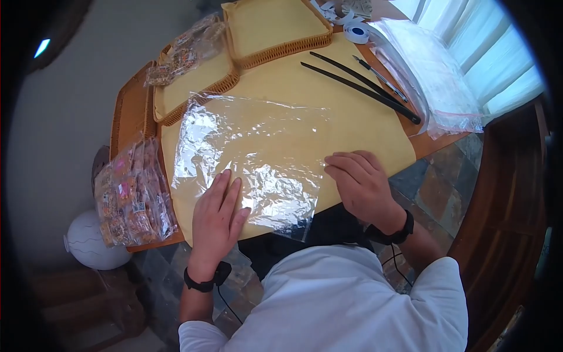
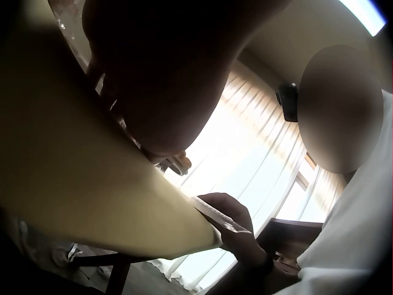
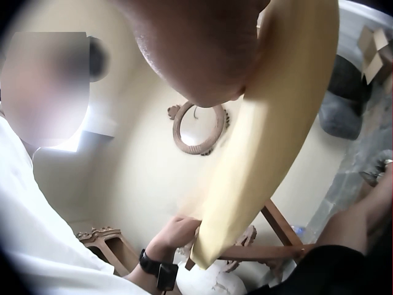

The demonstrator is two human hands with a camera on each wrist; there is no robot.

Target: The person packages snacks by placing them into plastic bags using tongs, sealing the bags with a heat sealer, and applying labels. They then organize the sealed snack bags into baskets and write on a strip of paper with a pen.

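A crinkled clear plastic bag (image 1: 258,146) lies flat on the yellow-covered table, its near corner hanging past the front edge. My left hand (image 1: 217,211) rests on its lower left part with fingers extended. At the bag's right edge, my right hand (image 1: 360,185) has its fingers bent and pinches the film; its thumb is hidden beneath the fingers in the head view. The left wrist view shows a pale strip of film (image 2: 224,218) running into the right hand (image 2: 242,236). In the right wrist view, the left hand (image 3: 178,232) is at the table's far edge.
Packed snack bags (image 1: 132,199) stand at the left edge. Behind are wicker trays (image 1: 281,53), one bearing more snack packs (image 1: 187,53). Two black strips (image 1: 358,88), a craft knife (image 1: 381,78), a tape roll (image 1: 356,32) and stacked plastic bags (image 1: 434,70) lie right.
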